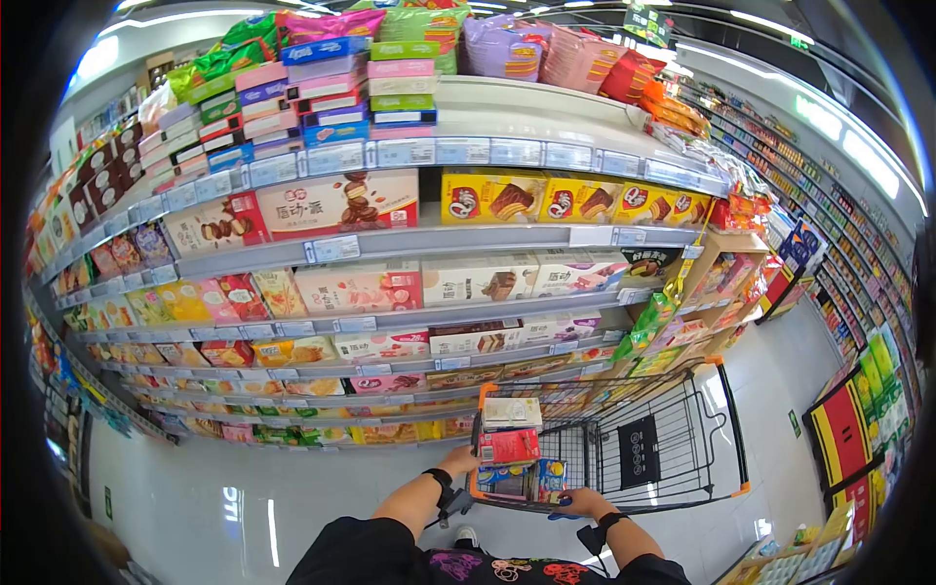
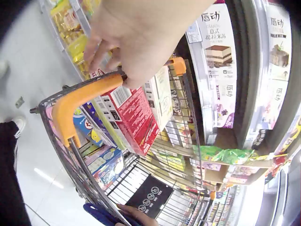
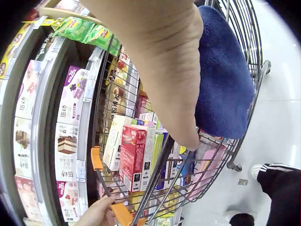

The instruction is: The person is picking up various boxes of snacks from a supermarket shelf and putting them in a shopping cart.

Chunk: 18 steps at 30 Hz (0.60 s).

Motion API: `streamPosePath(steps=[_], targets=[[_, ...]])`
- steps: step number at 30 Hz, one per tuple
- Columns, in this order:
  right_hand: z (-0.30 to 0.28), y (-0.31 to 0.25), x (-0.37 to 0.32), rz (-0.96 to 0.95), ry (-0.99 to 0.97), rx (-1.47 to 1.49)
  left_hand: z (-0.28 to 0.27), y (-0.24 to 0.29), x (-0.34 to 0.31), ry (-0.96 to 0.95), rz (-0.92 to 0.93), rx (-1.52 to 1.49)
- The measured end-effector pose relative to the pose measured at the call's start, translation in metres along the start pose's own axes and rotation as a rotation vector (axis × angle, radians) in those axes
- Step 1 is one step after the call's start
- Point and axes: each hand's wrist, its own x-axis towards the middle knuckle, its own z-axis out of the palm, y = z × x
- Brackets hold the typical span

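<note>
In the head view the cart point(image 1: 697, 429) sits at 6 o'clock, mid-push I judge; the left wrist view shows the left hand point(image 2: 141, 37) grasping its orange handle point(image 2: 82, 101) (red box point(image 2: 136, 120) at 6 o'clock); in the right wrist view the right hand point(image 3: 160, 61) lies on blue cloth point(image 3: 225, 84), finger curl untellable, so steering calls for both firm.

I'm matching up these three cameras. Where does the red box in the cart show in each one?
Head: red box low centre, at the cart's near end.
Left wrist: centre, just under the left hand.
Right wrist: lower left of centre, inside the cart.
Shared landmark: the orange handle beside it.
</note>
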Motion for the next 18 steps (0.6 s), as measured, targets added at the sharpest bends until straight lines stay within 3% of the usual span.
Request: streamPosePath(steps=[3,5,6,8,10,12,14,16,17,18], targets=[[-0.038,-0.047,-0.031,-0.065,-0.015,-0.283,-0.021,-0.030,0.013,-0.154,0.090,0.162],[-0.047,-0.037,-0.003,0.005,-0.044,-0.214,-0.051,-0.048,0.004,-0.302,0.038,0.204],[-0.053,-0.030,0.008,-0.173,0.154,-0.102,-0.088,-0.035,-0.014,-0.391,-0.029,0.187],[-0.122,-0.087,-0.016,-0.166,0.250,-0.082,-0.165,0.004,-0.075,-0.511,0.056,-0.095],[-0.196,-0.171,-0.062,-0.256,0.296,0.161,-0.232,0.038,-0.130,-0.462,0.306,-0.205],[-0.239,-0.208,-0.063,-0.412,0.477,0.071,-0.295,0.064,-0.178,-0.518,0.624,-0.426],[-0.291,-0.274,-0.098,-0.588,0.599,0.068,-0.353,0.102,-0.244,-0.153,0.668,-0.306],[-0.334,-0.337,-0.120,-0.789,0.715,0.066,-0.406,0.125,-0.283,0.098,0.745,-0.275],[-0.359,-0.368,-0.132,-0.818,0.752,-0.039,-0.434,0.129,-0.291,0.148,0.782,-0.318],[-0.380,-0.392,-0.126,-0.953,0.866,0.011,-0.456,0.140,-0.298,0.181,0.763,-0.603]])
